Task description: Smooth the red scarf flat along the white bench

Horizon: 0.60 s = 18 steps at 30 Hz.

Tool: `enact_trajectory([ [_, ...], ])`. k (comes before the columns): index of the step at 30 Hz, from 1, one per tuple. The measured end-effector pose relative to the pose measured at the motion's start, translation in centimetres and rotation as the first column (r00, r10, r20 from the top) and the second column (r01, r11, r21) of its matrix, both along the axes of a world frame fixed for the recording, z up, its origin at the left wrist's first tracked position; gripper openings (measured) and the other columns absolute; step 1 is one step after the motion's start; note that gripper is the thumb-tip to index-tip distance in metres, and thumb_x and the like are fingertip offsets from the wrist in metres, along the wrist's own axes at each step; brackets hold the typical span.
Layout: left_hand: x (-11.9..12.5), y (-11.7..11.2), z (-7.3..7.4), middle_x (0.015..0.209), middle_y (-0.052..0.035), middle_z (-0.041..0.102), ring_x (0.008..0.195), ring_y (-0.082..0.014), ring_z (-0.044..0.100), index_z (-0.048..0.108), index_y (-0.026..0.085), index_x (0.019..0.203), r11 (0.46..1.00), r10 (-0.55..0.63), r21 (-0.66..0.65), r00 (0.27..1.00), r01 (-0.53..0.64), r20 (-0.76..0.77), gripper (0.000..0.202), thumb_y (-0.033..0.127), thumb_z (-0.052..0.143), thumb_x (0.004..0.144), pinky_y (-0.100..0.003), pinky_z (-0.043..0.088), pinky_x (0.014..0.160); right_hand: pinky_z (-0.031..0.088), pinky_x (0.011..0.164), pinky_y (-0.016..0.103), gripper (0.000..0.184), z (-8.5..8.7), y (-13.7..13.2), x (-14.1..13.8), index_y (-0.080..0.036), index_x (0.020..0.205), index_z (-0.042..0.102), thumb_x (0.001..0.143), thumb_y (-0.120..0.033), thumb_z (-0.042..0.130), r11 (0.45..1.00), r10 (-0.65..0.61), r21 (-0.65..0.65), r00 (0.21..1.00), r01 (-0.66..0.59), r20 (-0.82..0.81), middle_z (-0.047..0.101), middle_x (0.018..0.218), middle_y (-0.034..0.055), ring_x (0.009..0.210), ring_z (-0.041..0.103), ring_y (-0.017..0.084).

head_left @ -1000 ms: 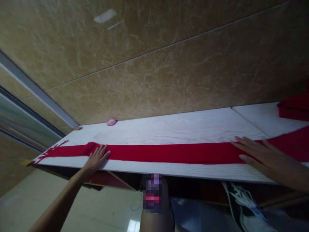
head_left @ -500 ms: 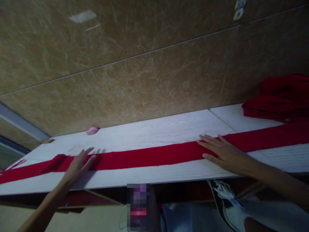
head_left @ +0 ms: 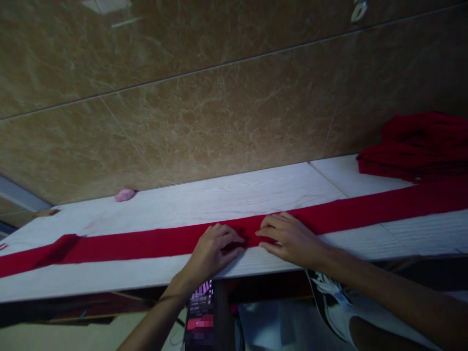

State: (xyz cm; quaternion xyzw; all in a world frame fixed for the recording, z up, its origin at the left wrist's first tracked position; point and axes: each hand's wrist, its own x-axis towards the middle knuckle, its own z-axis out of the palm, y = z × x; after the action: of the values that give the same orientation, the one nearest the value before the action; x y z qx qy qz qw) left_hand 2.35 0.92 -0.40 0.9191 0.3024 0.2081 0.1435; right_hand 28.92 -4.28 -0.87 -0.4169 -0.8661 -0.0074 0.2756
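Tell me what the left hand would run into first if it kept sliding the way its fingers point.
The left hand points right along the red scarf, and the right hand lies almost fingertip to fingertip with it. It would likely meet those fingers first, though depth is hard to judge.

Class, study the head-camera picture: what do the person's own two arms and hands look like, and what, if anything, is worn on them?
Both forearms are bare, with no sleeves in view. The left hand and the right hand wear no gloves; no ring, watch or bracelet shows. The picture is dim, so finer marks cannot be told.
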Motion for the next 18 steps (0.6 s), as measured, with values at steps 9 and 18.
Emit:
enact_trajectory([
  [9, -0.2, 0.5, -1.3, 0.099, -0.0038, 0.075, 0.094, -0.0192, 0.070, 0.078, 0.022, 0.105, 1.000, -0.021, 0.020, 0.984, 0.017, 0.177, 0.012, 0.021, 0.074, 0.094, -0.034, 0.057, 0.085, 0.040, 0.079, 0.038, 0.012, -1.2, 0.6, -1.7, -0.019, 0.097, 0.075, 0.100, -0.017, 0.064, 1.000, 0.008, 0.017, 0.999, -0.008, 0.039, 0.072, 0.096, 0.0058, 0.087, 0.063, 0.022],
  [18, -0.1, 0.5, -1.3, 0.098, -0.0034, 0.074, 0.093, -0.0191, 0.069, 0.078, 0.022, 0.104, 0.998, -0.043, 0.057, 0.982, 0.032, 0.186, 0.011, 0.019, 0.076, 0.093, -0.034, 0.056, 0.083, 0.039, 0.079, 0.037, 0.006, -1.0, 0.8, -1.8, -0.018, 0.096, 0.073, 0.099, -0.020, 0.068, 1.000, -0.008, 0.005, 0.999, 0.008, 0.044, 0.073, 0.096, 0.0049, 0.088, 0.063, 0.022],
])
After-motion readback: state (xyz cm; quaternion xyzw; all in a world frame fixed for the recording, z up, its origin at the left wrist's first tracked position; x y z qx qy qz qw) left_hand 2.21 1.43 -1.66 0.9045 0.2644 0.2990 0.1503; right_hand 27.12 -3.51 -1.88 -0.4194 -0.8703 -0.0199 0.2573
